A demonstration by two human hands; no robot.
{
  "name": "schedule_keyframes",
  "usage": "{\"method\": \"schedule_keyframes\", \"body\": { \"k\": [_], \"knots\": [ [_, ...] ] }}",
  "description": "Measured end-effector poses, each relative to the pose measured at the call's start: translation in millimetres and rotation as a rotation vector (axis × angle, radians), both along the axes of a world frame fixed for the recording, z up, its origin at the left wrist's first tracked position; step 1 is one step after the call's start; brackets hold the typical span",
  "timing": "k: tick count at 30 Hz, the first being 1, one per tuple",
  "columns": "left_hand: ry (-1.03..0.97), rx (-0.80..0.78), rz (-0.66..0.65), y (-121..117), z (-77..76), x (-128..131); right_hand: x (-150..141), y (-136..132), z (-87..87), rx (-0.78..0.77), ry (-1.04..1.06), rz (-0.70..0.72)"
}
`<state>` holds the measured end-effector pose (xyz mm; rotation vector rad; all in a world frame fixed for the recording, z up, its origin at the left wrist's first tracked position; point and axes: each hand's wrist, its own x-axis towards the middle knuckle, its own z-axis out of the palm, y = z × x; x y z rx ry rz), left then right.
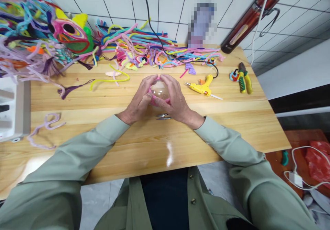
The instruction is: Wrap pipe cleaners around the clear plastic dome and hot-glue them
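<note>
Between my two hands is a clear, shiny dome (160,90) with a pink fuzzy rim, held just over the wooden table. My left hand (141,99) curls around its left side, thumb against the rim. From the right, my right hand (175,97) wraps the other side, with its thumb along the near rim. The fingertips of both hands almost meet at the far edge. Parts of the rim are hidden under my fingers. Small thread snips (164,116) lie on the table just below my hands.
A yellow glue gun (205,86) lies to the right, its cord running back. Farther right are pliers (244,78). Piles of pipe cleaners (134,39) and a colourful mask (73,34) line the back. A red thermos (247,23) leans at the wall; a white device (12,109) stands left.
</note>
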<state>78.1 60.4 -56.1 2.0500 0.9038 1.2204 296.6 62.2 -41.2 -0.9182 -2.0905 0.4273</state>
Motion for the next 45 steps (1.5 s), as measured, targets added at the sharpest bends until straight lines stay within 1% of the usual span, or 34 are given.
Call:
{"method": "schedule_keyframes", "body": {
  "k": [4, 7, 10, 13, 17, 20, 23, 33, 38, 45],
  "knots": [
    [0.018, -0.010, -0.030, 0.3, 3.9, -1.5, 0.6, 0.9, -3.2, 0.000, 0.012, -0.001],
    [0.035, -0.032, -0.035, -0.9, 8.1, -1.4, 2.9, 3.9, -6.5, 0.012, 0.034, 0.028],
    [0.042, -0.045, -0.034, -1.9, 10.4, -1.4, 7.6, 7.8, -6.4, -0.028, 0.011, 0.063],
    [0.065, -0.022, -0.048, -1.3, 9.7, -2.8, 14.4, 10.6, -3.2, -0.086, 0.001, 0.110],
    [0.100, -0.011, -0.075, 0.0, 7.8, -6.3, 22.0, 11.2, 0.1, -0.131, 0.083, 0.215],
    [0.115, -0.005, -0.097, 0.3, 7.8, -8.1, 24.2, 10.9, 0.1, -0.140, 0.143, 0.244],
    [0.127, -0.005, -0.106, 0.5, 8.3, -8.3, 25.0, 11.0, -0.7, -0.128, 0.147, 0.264],
    [0.135, 0.001, -0.053, 3.3, 1.6, -7.1, 23.2, 11.8, -4.7, -0.042, 0.042, 0.226],
    [0.104, -0.027, -0.049, 3.1, 2.5, -5.0, 23.2, 11.9, -5.4, -0.072, 0.054, 0.221],
    [0.111, 0.010, -0.051, 1.7, 4.0, -3.6, 25.0, 11.2, -3.4, -0.122, 0.079, 0.205]
  ]
}}
